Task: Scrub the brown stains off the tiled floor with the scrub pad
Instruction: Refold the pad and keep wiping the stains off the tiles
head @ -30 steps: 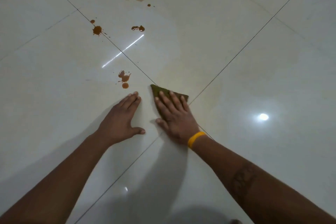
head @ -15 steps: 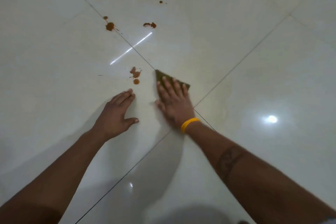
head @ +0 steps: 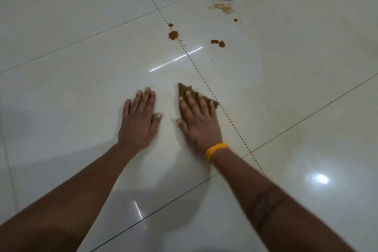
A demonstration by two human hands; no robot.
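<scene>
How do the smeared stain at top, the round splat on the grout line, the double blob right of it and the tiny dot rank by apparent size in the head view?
1. Smeared stain
2. Round splat and double blob: too alike to rank
3. Tiny dot

Left hand (head: 139,120) flat, fingers straight toward 12 o'clock. Right hand (head: 199,120) flat, fingers toward 11 o'clock. Both arms extended.
</scene>
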